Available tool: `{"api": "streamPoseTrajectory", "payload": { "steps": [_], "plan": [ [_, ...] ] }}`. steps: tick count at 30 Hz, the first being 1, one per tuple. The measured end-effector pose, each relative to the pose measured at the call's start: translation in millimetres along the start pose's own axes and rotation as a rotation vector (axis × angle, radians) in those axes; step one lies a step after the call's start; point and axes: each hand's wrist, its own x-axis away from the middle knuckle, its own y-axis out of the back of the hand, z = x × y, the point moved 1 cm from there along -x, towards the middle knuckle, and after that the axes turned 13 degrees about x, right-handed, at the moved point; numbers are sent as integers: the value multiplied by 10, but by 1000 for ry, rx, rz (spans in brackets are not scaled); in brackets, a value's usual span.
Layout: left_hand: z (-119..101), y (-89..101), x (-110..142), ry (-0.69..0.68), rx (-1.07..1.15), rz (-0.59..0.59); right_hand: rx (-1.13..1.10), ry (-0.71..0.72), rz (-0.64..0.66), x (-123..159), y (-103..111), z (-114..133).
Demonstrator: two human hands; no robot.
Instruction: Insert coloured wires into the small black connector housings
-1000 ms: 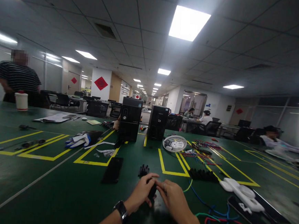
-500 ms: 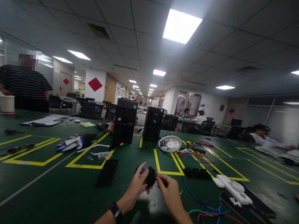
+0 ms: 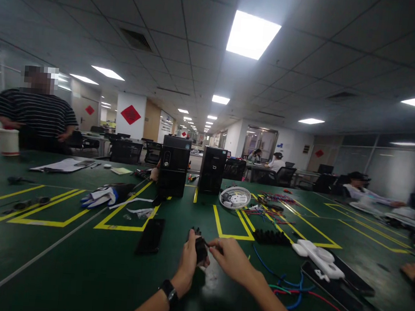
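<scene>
My left hand (image 3: 187,260) is closed around a small black part (image 3: 201,252), held just above the green table. Its exact kind is too dark to make out; small projections show at its top. My right hand (image 3: 231,259) is at the part's right side, with thumb and forefinger pinched at its edge. Something thin and dark seems to lie at those fingertips, too small to name. To the left of my hands a flat black phone-like slab (image 3: 150,236) rests on the table. Blue, green and red wires (image 3: 295,289) curl beside my right forearm.
Two black computer-like towers (image 3: 174,166) stand ahead, near a white round basket-like part (image 3: 235,197). Toothed black pieces (image 3: 272,237), a white device (image 3: 319,260) and dark slabs (image 3: 333,290) lie right. Gloves (image 3: 100,196) lie left. A person in stripes (image 3: 34,113) stands beyond the table.
The black part has turned in my left hand, whose fingers now wrap closer around it. My right hand has shifted slightly and remains pinched at the part's right side.
</scene>
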Motion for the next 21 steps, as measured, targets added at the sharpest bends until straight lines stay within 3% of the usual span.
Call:
{"api": "streamPoseTrajectory", "payload": {
  "steps": [4,7,9,14,19,21],
  "plan": [
    [-97,-35,-39,14,304,-182,99,74,-132,37,-154,93],
    [-128,17,-56,30,358,-322,212,138,-176,92,-365,102],
    [-107,40,-48,62,326,-313,315,178,-142,61,-342,51],
    [-95,-34,-48,88,318,-152,417,200,-134,-88,-76,-68],
    [-301,86,-225,-35,500,-352,379,297,-171,102,-461,-127],
    [-299,168,-278,-39,532,-414,393,298,-222,77,-475,-180]
  ]
}}
